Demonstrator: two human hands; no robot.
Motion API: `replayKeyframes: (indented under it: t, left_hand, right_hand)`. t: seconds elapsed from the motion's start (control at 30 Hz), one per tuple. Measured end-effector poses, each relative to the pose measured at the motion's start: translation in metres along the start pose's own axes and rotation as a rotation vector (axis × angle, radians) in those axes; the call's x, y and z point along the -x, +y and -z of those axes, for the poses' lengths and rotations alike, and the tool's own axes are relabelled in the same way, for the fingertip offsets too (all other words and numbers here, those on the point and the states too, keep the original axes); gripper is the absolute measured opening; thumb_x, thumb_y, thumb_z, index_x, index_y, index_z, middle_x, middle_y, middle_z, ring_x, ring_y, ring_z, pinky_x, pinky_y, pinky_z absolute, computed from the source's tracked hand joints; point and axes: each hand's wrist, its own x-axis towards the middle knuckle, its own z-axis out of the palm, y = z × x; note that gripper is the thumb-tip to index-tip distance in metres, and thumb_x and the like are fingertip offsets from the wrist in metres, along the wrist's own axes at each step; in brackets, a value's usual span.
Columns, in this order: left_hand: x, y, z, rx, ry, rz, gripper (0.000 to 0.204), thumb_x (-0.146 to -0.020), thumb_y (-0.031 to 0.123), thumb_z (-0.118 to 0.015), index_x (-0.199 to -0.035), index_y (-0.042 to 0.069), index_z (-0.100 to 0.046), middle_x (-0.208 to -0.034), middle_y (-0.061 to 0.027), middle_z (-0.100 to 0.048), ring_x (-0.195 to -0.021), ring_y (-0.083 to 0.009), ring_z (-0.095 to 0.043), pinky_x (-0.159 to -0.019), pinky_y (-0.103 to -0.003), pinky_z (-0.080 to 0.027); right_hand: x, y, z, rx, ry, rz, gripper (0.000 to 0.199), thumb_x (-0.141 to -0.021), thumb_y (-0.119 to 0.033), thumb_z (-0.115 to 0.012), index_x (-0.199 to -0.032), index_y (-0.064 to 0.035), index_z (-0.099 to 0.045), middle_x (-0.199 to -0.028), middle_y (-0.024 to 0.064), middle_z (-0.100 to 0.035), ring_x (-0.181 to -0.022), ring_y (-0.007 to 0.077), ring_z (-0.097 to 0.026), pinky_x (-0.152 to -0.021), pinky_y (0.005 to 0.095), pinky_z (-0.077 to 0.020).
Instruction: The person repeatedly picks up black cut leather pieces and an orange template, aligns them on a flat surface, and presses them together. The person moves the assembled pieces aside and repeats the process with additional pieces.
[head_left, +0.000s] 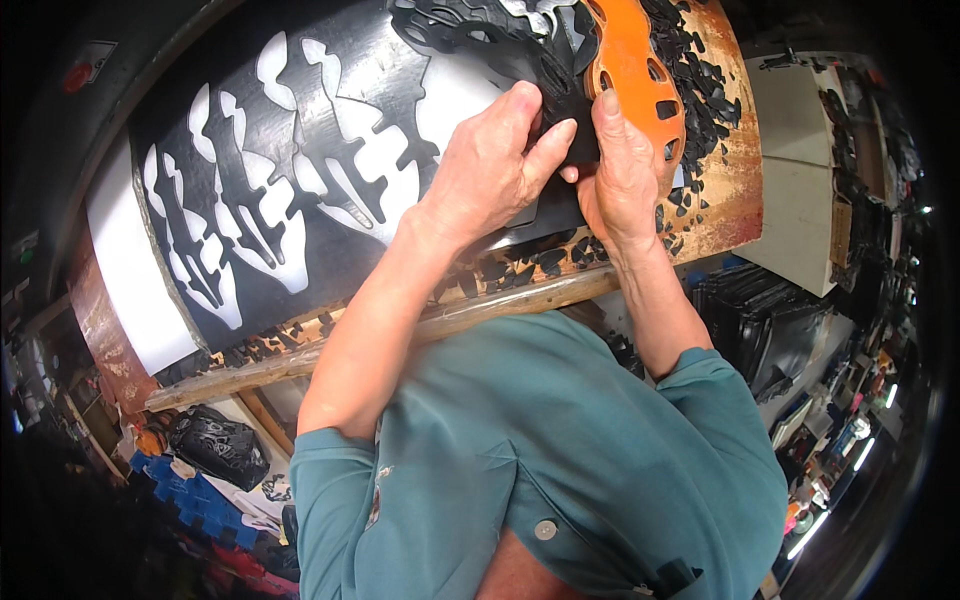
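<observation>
Head view gives me the pair of bare hands at close work over the table [738, 200], and the black piece [566, 105] they are busy with sits right between them. Left hand [490, 165] comes at it from the near left, its thumb laid against the piece and its forefinger curled by the edge, so those fingers look clamped on it. Right hand [625, 185] has its thumb up the other side and a fingertip peeping out below; I take its fingers to be closed on the same piece, though most of them are tucked out of sight. Whether it is one layer or several I can't tell. Just right of the right thumb lies the orange piece [635, 65], full of holes, and past it, farther from the fingers, black scraps [708, 85] are strewn about. Off to the left of the left fingers spreads a black sheet [378, 65], its cut-out openings showing white; a wooden bar [520, 300] runs along the near side, below both wrists. My guess is that the step in hand is handling or trimming a cut shape. The next move, I'd judge, calls for one hand to steady the piece while the other works its edge, clear of the orange one.
</observation>
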Motion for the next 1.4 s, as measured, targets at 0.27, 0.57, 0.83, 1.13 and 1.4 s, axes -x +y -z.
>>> replayKeyframes:
  t: [0.27,0.57,0.83,1.13,1.4]
  left_hand:
    - [0.011,-0.005,0.012,-0.109,-0.069,0.01,0.019,-0.101,0.013,-0.066,-0.105,0.001,-0.053,-0.076,-0.0165,-0.061,-0.067,-0.0364,-0.063,-0.063,-0.045,-0.051]
    - [0.029,-0.01,0.019,0.131,-0.097,0.242,0.015,-0.11,0.014,-0.052,-0.108,0.0,-0.057,-0.08,-0.0116,-0.068,-0.073,-0.0208,-0.067,-0.07,-0.036,-0.055]
    - [0.015,0.011,0.021,0.139,-0.117,0.37,0.035,-0.103,0.026,-0.063,-0.096,-0.008,-0.06,-0.074,-0.0243,-0.067,-0.071,-0.0365,-0.069,-0.068,-0.044,-0.054]
    - [0.014,0.01,0.019,0.064,-0.073,0.489,0.035,-0.093,0.024,-0.061,-0.089,-0.011,-0.062,-0.075,-0.0296,-0.066,-0.07,-0.0435,-0.07,-0.07,-0.047,-0.056]
    - [0.023,0.001,0.022,-0.04,-0.13,0.446,0.025,-0.098,0.014,-0.047,-0.096,-0.006,-0.062,-0.075,-0.0184,-0.066,-0.069,-0.0215,-0.063,-0.069,-0.041,-0.054]
  right_hand:
    - [0.003,0.003,0.003,0.219,-0.044,0.068,0.044,-0.107,-0.045,-0.066,-0.087,-0.0065,-0.071,-0.073,-0.0075,-0.056,-0.064,0.0017,-0.051,-0.057,0.0218,-0.0495]
    - [0.004,0.008,0.004,0.293,-0.003,0.021,0.041,-0.104,-0.045,-0.071,-0.096,-0.0045,-0.075,-0.076,-0.0075,-0.059,-0.067,0.0008,-0.053,-0.056,0.0204,-0.0508]
    - [0.008,0.01,0.006,0.399,-0.043,0.142,0.033,-0.104,-0.033,-0.074,-0.103,0.0,-0.076,-0.084,-0.0031,-0.065,-0.066,0.0025,-0.055,-0.054,0.0203,-0.0457]
    - [0.01,0.023,0.006,0.589,-0.124,0.403,0.022,-0.102,-0.016,-0.075,-0.108,0.0049,-0.077,-0.099,0.0098,-0.074,-0.084,0.0151,-0.067,-0.073,0.0278,-0.0534]
    - [0.01,0.019,0.003,0.53,-0.131,0.28,0.024,-0.102,-0.021,-0.075,-0.105,0.0035,-0.078,-0.089,0.0039,-0.07,-0.072,0.0085,-0.062,-0.063,0.0238,-0.0507]
